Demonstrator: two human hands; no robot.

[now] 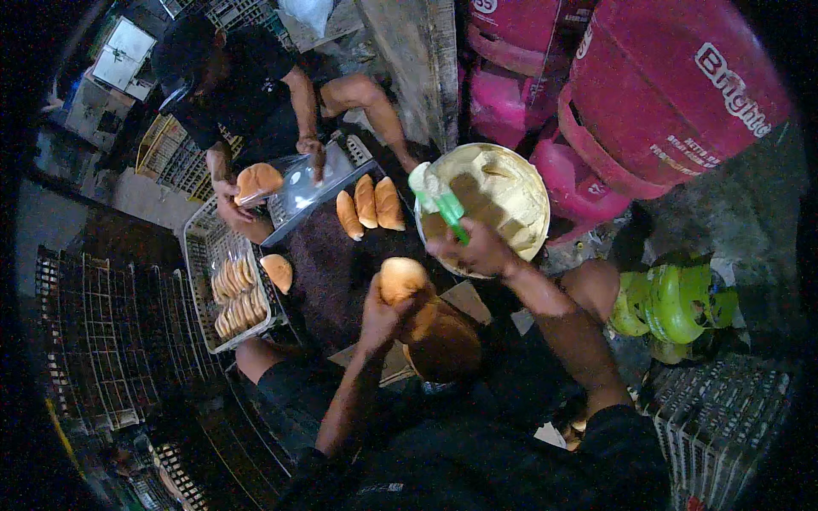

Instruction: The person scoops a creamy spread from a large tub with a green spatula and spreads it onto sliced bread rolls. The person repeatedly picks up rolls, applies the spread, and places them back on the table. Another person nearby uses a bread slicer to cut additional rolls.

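Observation:
My left hand (383,317) is closed around a golden bread bun (403,281), held up in front of me. In my right hand (482,249) is a green-handled spatula (449,206), its blade coated with pale cream. The spatula is over the left side of a round tub (545,223) of thick, pale yellow cream (520,183). Three long buns (366,204) lie side by side on the dark work surface (319,255), left of the tub. A cut-looking bun (277,272) sits at that surface's left edge.
Across from me a person's hands (227,192) hold a bun (259,183) and clear plastic bags (302,187) over a tray. A plastic crate (192,255) holds several packed buns (234,294). Pink gas cylinders (656,94) stand at right, beyond a green cylinder (677,302).

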